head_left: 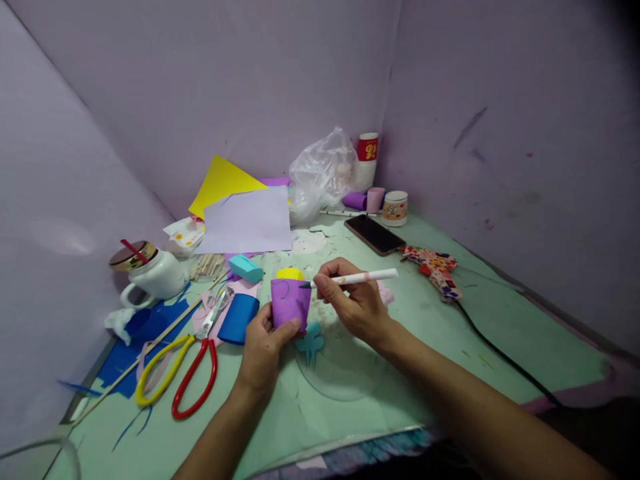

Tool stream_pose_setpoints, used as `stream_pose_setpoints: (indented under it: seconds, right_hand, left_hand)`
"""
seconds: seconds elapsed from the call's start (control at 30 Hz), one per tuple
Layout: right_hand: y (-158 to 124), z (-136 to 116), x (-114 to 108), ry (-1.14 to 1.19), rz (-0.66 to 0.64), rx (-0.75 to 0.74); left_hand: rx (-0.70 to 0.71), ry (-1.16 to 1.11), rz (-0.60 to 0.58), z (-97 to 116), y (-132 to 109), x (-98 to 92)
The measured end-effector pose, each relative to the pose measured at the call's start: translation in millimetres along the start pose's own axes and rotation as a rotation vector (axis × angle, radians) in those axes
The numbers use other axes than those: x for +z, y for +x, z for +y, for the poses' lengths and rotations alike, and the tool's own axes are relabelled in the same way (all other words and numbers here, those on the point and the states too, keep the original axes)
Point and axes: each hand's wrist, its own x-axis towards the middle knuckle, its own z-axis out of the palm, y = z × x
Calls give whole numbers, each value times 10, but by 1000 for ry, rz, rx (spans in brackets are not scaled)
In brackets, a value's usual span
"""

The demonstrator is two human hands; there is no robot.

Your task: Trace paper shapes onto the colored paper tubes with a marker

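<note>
My left hand grips a small purple cup that looks made of craft foam or paper, its thumb across the lower front. Dark curved lines mark the cup's side. In my right hand is a white marker pen, its dark tip at the cup's upper right edge. Behind the cup a yellow piece shows in part. Just below it lies a light-blue leaf-shaped cutout on a clear round plate.
To the left lie scissors, a blue foam piece, a long stick and a white mug. Paper sheets, a plastic bag and a phone are farther back. A patterned, cloth-covered tool trails a black cable at right.
</note>
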Motion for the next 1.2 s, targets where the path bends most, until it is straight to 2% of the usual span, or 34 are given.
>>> stream_pose_setpoints:
  seconds: [0.2,0.3,0.4,0.7,0.9,1.03,1.2]
  right_hand:
    - [-16,9,5,-99,-45,-46]
    - [-19,-2,-3,-84,-6,-53]
    - [-16,-12,-1,-98,-38,-39]
    - [-1,4,-1,-113,56,-54]
    - [-18,0,15,-92,42,-80]
    - [-43,4,33,-128,-36,-126]
    - [-59,-2,37,-141,-30,-164]
  left_hand:
    - [70,133,10,5,-3,-11]
    - [62,105,7,5,-3,-15]
    - [42,70,8,3,-2,-16]
    - [42,56,-5,12,-7,-7]
    - [60,116,19,25,-11,-9]
    - [84,152,28,27,-1,-3]
    - [128,195,62,19,9,-5]
